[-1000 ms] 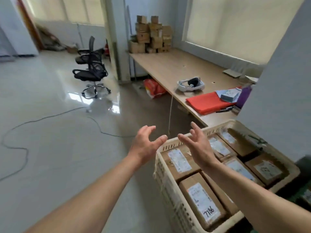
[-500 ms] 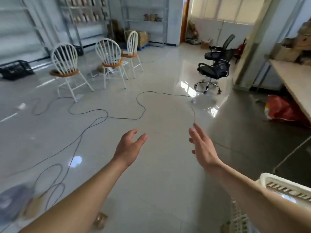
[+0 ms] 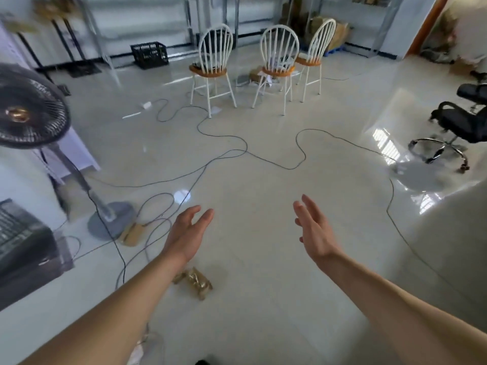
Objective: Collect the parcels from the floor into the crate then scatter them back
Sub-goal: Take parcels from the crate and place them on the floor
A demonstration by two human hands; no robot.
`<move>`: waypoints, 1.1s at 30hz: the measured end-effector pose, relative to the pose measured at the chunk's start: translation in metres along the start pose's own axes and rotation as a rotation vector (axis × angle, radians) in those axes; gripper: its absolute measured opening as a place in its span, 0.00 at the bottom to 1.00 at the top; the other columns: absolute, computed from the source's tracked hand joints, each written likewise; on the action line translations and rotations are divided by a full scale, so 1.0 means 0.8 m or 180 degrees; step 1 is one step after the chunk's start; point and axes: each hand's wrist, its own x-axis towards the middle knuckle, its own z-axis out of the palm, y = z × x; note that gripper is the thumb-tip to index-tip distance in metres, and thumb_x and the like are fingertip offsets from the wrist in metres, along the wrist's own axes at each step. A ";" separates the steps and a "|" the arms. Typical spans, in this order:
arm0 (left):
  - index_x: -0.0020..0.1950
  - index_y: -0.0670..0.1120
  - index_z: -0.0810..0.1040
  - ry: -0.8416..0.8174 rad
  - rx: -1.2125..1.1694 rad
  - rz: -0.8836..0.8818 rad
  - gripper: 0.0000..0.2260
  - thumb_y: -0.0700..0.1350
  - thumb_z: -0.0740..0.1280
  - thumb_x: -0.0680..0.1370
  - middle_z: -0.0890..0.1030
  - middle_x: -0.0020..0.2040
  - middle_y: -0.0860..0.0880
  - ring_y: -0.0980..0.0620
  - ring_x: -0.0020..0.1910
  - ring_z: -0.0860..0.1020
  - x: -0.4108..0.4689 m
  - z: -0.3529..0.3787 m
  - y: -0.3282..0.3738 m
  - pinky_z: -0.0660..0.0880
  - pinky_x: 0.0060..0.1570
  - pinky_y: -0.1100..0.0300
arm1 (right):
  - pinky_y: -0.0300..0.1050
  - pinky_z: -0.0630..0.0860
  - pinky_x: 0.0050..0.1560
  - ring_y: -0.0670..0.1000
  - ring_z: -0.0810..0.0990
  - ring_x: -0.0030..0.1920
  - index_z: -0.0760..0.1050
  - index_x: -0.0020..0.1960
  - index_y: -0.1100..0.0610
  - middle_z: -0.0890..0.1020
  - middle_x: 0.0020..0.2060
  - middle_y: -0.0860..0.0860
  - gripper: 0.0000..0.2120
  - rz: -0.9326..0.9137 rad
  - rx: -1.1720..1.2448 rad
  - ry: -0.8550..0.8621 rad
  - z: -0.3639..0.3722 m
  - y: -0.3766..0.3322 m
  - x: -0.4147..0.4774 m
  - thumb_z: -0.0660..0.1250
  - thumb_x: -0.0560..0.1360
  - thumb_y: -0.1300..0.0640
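In the head view the scene has swung leftward since half a second ago. The three white chairs (image 3: 279, 61) with orange seats, then at far left, now stand in the far middle. The black office chair (image 3: 461, 122) has slid to the right edge. A standing fan (image 3: 29, 109) has come into view at left, and the corner of the white crate seen at near right has left the frame. The hands have spread a little wider.

The floor (image 3: 250, 180) is pale, glossy tile with window glare at right. Thin cables (image 3: 246, 150) loop across it from the chairs towards the fan's round base. A black crate (image 3: 149, 54) sits against the far wall under metal shelving (image 3: 189, 19). A dark machine (image 3: 21, 241) fills the near left edge.

One crumpled brown parcel (image 3: 193, 281) lies on the floor just beside the left forearm. A flat brown parcel (image 3: 133, 233) lies touching the fan's base, under the cables.

Both bare arms reach forward over the floor. The left hand (image 3: 188, 233) and right hand (image 3: 313, 230) have palms turned inward and fingers straight and slightly spread. Each grip is loose and holds nothing, well apart from the other.
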 end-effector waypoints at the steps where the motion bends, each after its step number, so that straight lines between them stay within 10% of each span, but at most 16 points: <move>1: 0.75 0.51 0.70 0.0019 -0.0021 -0.0049 0.27 0.62 0.64 0.80 0.69 0.76 0.50 0.51 0.73 0.68 0.009 -0.012 -0.008 0.64 0.67 0.57 | 0.61 0.68 0.75 0.50 0.73 0.73 0.61 0.82 0.44 0.75 0.73 0.46 0.50 0.0012 -0.0023 -0.0052 0.018 -0.004 0.008 0.60 0.65 0.24; 4: 0.76 0.49 0.69 0.0097 -0.0158 -0.0199 0.32 0.65 0.65 0.78 0.70 0.75 0.49 0.50 0.72 0.70 0.033 -0.047 -0.030 0.64 0.68 0.57 | 0.60 0.69 0.74 0.50 0.76 0.71 0.63 0.81 0.47 0.79 0.62 0.37 0.48 0.0003 -0.0085 -0.0208 0.072 -0.015 0.030 0.61 0.66 0.26; 16: 0.52 0.51 0.76 0.0523 -0.0126 -0.0614 0.24 0.68 0.61 0.69 0.77 0.51 0.53 0.51 0.55 0.74 0.093 -0.170 -0.102 0.68 0.57 0.53 | 0.60 0.71 0.73 0.50 0.76 0.70 0.69 0.78 0.46 0.77 0.71 0.47 0.49 0.0156 -0.0336 -0.0723 0.244 -0.035 0.100 0.59 0.62 0.24; 21: 0.49 0.42 0.76 0.0448 -0.0018 -0.0894 0.20 0.58 0.59 0.83 0.75 0.44 0.47 0.48 0.44 0.72 0.133 -0.173 -0.132 0.68 0.48 0.53 | 0.60 0.72 0.73 0.50 0.76 0.71 0.68 0.79 0.48 0.77 0.72 0.49 0.42 0.0257 -0.0398 -0.0949 0.292 -0.027 0.147 0.60 0.70 0.30; 33: 0.41 0.55 0.67 0.0091 0.0269 -0.1384 0.13 0.59 0.58 0.83 0.73 0.49 0.45 0.46 0.48 0.73 0.274 -0.101 -0.182 0.74 0.56 0.45 | 0.55 0.70 0.72 0.55 0.77 0.69 0.72 0.76 0.53 0.79 0.68 0.51 0.44 0.0756 -0.0819 -0.1253 0.352 0.068 0.307 0.57 0.69 0.27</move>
